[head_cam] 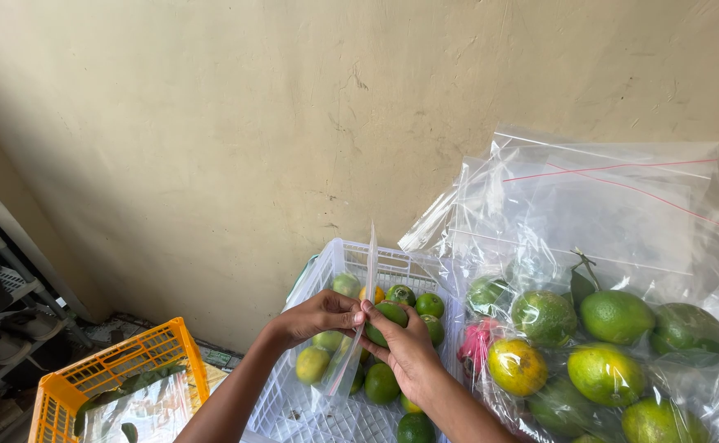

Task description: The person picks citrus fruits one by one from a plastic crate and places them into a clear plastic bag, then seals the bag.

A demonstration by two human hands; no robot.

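Bagging step — your left hand (314,316) and right hand (404,349) pinch the clear bag (351,361), right also gripping a green fruit (390,316). It looks like the next move needs the mouth spread wider over the white crate (326,271).

Both hands are meeting over the white crate (326,267): the left hand (318,316) is pinching a clear bag (358,328), the right hand (404,349) is gripping a green fruit (390,313).
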